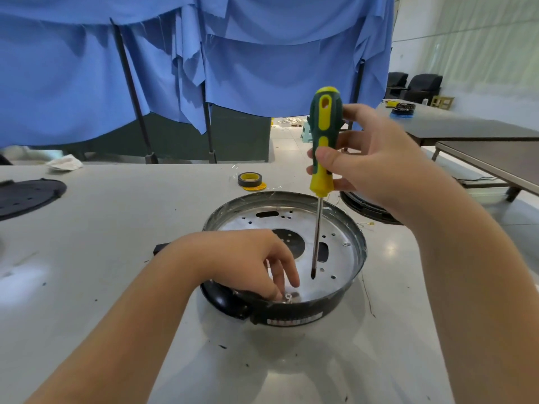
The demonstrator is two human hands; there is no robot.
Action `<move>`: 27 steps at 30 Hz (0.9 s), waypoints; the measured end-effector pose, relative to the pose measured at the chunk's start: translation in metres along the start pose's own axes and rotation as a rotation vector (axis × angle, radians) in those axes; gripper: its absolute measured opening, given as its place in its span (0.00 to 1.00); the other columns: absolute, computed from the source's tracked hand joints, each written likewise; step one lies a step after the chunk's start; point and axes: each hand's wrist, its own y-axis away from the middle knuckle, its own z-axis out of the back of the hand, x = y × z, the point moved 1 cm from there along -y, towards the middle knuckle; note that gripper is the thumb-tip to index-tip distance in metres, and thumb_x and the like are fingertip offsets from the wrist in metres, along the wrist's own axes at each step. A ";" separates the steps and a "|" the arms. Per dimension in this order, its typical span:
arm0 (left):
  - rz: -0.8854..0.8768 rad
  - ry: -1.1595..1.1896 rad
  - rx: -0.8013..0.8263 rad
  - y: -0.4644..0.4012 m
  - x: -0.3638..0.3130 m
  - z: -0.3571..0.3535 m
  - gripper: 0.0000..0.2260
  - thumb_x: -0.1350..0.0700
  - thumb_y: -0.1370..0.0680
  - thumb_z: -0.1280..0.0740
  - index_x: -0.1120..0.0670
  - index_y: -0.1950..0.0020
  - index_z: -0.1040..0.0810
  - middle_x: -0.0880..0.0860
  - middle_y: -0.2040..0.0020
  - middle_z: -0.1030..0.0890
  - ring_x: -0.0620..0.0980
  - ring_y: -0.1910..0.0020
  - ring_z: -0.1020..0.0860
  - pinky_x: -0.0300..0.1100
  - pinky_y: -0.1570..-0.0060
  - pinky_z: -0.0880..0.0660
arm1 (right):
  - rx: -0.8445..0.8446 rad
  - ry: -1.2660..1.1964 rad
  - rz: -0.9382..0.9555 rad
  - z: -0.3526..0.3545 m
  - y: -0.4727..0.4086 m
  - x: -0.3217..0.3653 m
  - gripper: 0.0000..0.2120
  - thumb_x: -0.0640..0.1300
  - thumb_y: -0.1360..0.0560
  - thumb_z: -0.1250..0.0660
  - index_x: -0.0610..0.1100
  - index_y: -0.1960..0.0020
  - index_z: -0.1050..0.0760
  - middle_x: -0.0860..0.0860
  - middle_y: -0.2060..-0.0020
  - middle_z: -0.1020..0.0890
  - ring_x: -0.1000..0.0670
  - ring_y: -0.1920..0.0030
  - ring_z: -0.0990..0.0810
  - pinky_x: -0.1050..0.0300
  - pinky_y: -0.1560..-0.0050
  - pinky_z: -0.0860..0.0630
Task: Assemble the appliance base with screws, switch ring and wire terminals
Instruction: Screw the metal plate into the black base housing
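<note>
Two bare forearms enter the view, the left one from about 7 o'clock and the right one from about 4 o'clock. No sleeve, cuff, glove, watch, ring or band shows on either. The left hand [248,262] and the right hand [376,167] are uncovered too, with short, plain, unpainted fingernails. Both wrists are bare, and no clothing reaches into view.

The right hand [376,158] holds the screwdriver [322,147] upright over the appliance base [354,275]; the left hand [250,260] pinches a screw [288,296].
</note>
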 end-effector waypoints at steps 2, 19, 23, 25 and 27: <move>-0.012 -0.009 -0.006 -0.001 0.000 -0.001 0.08 0.55 0.25 0.30 0.41 0.51 0.19 0.36 0.61 0.19 0.31 0.62 0.23 0.24 0.63 0.29 | -0.007 0.011 0.041 0.002 0.003 0.002 0.19 0.38 0.24 0.32 0.54 0.40 0.34 0.50 0.55 0.17 0.52 0.59 0.14 0.55 0.60 0.17; 0.026 -0.065 -0.082 -0.006 0.000 -0.008 0.07 0.47 0.27 0.27 0.47 0.63 0.20 0.44 0.67 0.21 0.38 0.69 0.25 0.36 0.61 0.25 | 0.087 0.164 0.081 -0.011 0.012 -0.001 0.22 0.44 0.27 0.28 0.50 0.35 0.31 0.49 0.52 0.20 0.47 0.54 0.16 0.44 0.52 0.19; 0.029 -0.045 -0.054 -0.004 0.000 -0.006 0.06 0.47 0.27 0.28 0.46 0.62 0.20 0.41 0.69 0.21 0.36 0.69 0.25 0.33 0.63 0.27 | 0.129 0.196 0.072 -0.016 0.011 -0.004 0.22 0.44 0.27 0.29 0.48 0.35 0.31 0.48 0.51 0.21 0.47 0.55 0.16 0.45 0.49 0.20; 0.031 -0.038 -0.028 -0.002 -0.001 -0.004 0.05 0.47 0.26 0.29 0.45 0.60 0.19 0.38 0.69 0.21 0.33 0.68 0.24 0.29 0.64 0.29 | 0.155 0.234 0.072 -0.018 0.011 -0.005 0.23 0.45 0.26 0.29 0.49 0.33 0.32 0.48 0.50 0.21 0.47 0.54 0.17 0.45 0.48 0.20; 0.033 -0.031 -0.007 -0.002 -0.001 -0.002 0.03 0.48 0.24 0.30 0.44 0.58 0.19 0.35 0.68 0.21 0.31 0.66 0.24 0.28 0.63 0.30 | 0.154 0.255 0.082 -0.018 0.012 -0.004 0.23 0.45 0.26 0.29 0.49 0.33 0.32 0.49 0.50 0.21 0.47 0.55 0.17 0.46 0.48 0.20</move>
